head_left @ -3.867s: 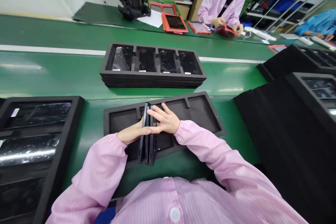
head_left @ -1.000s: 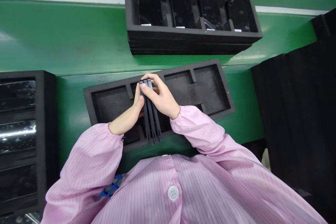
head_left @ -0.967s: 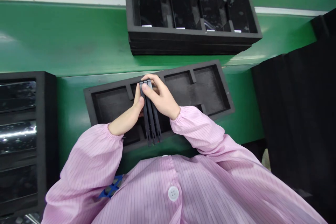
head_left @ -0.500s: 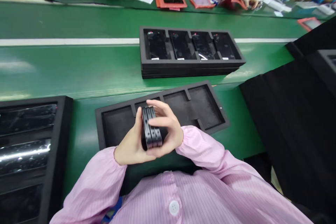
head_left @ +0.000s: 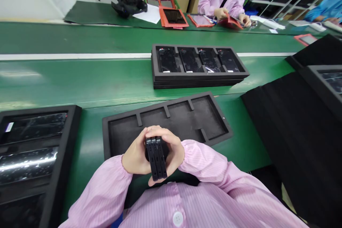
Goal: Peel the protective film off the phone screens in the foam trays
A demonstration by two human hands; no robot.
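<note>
Fingers [head_left: 165, 134] of the left hand [head_left: 135, 157] and right hand [head_left: 175, 154] are wrapped around three slim phone-like slabs [head_left: 156, 158], grasping the bundle from both sides. From where I sit at the controls, the slabs look almost black, with a faint sheen along their rounded edges and small dark openings in the ends turned up at me. They stand face to face, pressed close, thin lines marking the joins. Those narrow ends face the head camera, so I read the long axis as running away from it, strongly foreshortened; how steeply it slopes, I can't tell. Across my view, the ends themselves stretch from far to near, the near corners leaning a little to the right. I have the bundle in front of the pink garment [head_left: 199, 205], at the near side of the slanted black foam tray [head_left: 184, 117] on the green bench [head_left: 236, 156].
</note>
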